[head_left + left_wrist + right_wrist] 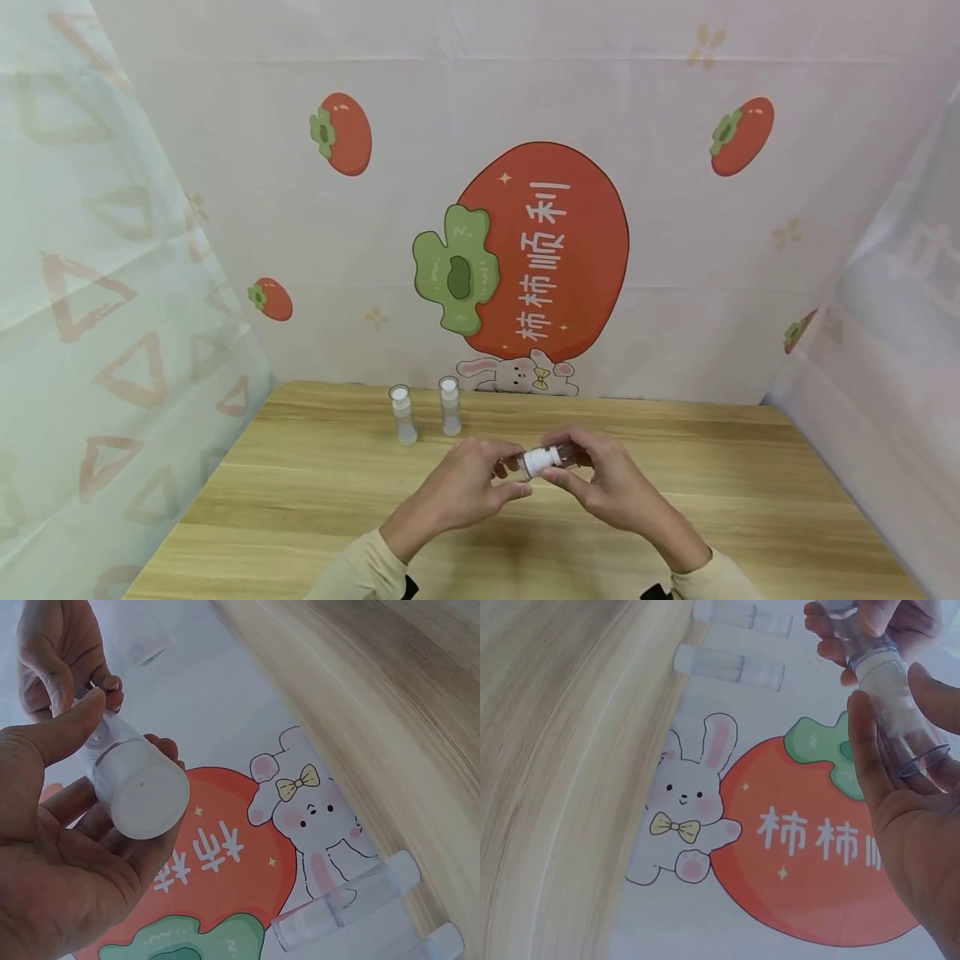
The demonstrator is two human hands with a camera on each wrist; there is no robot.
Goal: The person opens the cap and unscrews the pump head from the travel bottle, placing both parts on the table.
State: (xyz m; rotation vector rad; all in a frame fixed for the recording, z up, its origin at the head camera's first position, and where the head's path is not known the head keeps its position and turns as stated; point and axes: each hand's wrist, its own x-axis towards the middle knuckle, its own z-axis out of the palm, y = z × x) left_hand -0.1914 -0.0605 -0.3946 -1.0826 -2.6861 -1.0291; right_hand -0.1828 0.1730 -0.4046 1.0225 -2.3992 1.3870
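A clear plastic bottle [542, 459] with a white pump collar is held almost level above the table, between both hands. My left hand [470, 479] grips its body, thumb on the near side and fingers beyond; the white base [152, 801] faces the left wrist camera. At the other end, my right hand [606, 479] pinches the clear cap [922, 754] between thumb and fingers. In the right wrist view the white collar [889, 686] shows between the two hands. Parts of the bottle are hidden behind fingers.
Two similar clear bottles, one on the left [403, 415] and one on the right [450, 408], stand upright toward the back left of the wooden table [300, 500]. A printed cloth backdrop [667, 333] rises behind the table's back edge, with cloth along both sides.
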